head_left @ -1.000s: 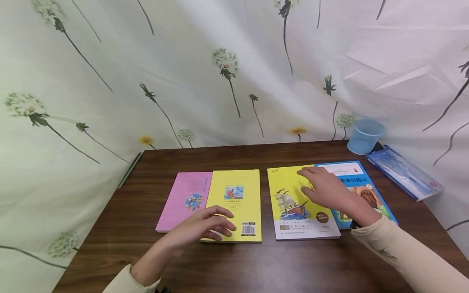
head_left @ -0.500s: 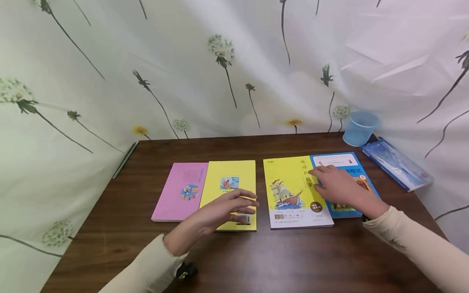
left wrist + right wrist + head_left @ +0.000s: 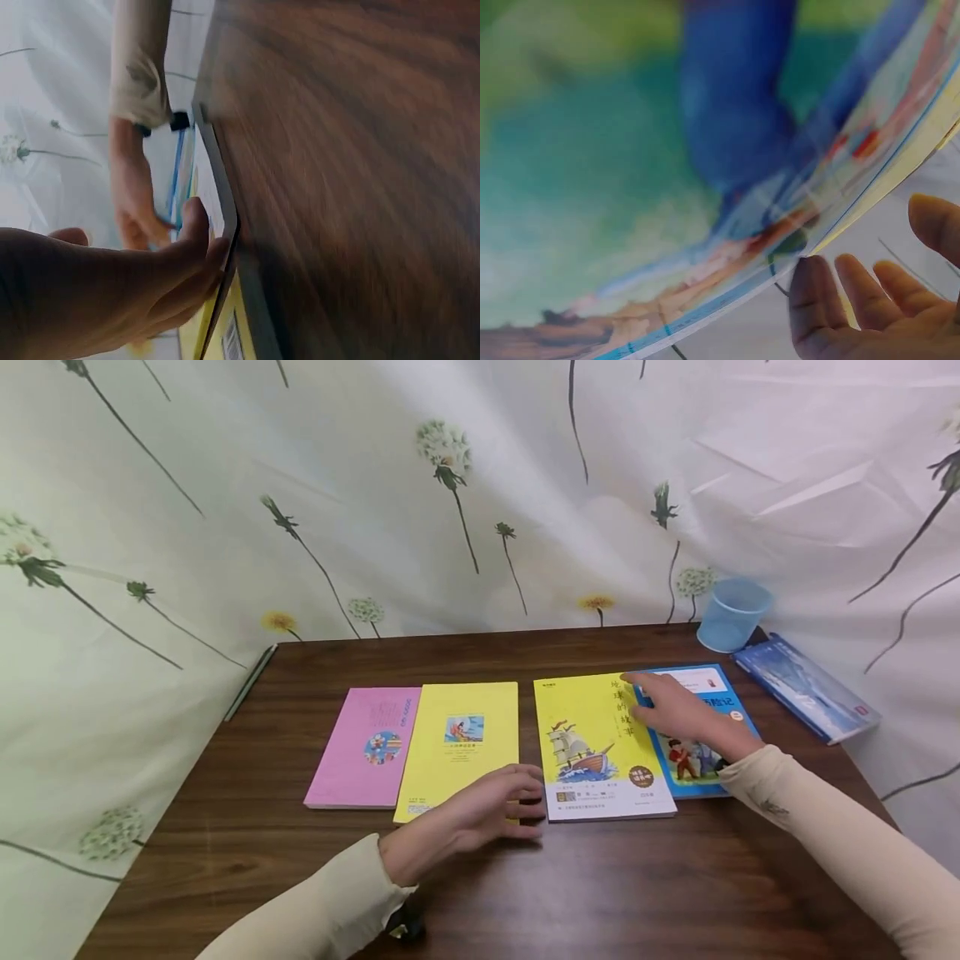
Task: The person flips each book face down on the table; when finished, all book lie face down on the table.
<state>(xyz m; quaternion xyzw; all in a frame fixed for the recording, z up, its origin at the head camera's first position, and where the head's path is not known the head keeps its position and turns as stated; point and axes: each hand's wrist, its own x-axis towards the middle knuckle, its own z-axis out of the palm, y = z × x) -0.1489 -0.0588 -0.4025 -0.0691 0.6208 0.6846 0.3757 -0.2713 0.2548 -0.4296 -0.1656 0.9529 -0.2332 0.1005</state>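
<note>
Four books lie in a row on the brown table (image 3: 600, 893): a pink book (image 3: 363, 747), a plain yellow book (image 3: 457, 735), a yellow book with a ship (image 3: 592, 735) and a blue picture book (image 3: 708, 752). My left hand (image 3: 525, 797) lies with relaxed fingers over the plain yellow book's near right corner, fingertips (image 3: 201, 251) touching the ship book's left edge (image 3: 229, 225). Fingers straight, my right hand (image 3: 645, 697) rests across the seam between the ship book and the blue book. In the right wrist view the blue cover (image 3: 667, 187) fills the frame above my fingers (image 3: 855, 300).
A pale blue plastic cup (image 3: 733, 614) stands at the table's back right corner, with another blue book (image 3: 806, 689) beside it at the right edge. A thin strip (image 3: 250, 681) lies along the left edge. A flowered cloth (image 3: 450, 485) hangs behind.
My left hand has slid right along the plain yellow book's near edge to the ship book's corner. My right hand has shifted right and back, toward the blue book's top.
</note>
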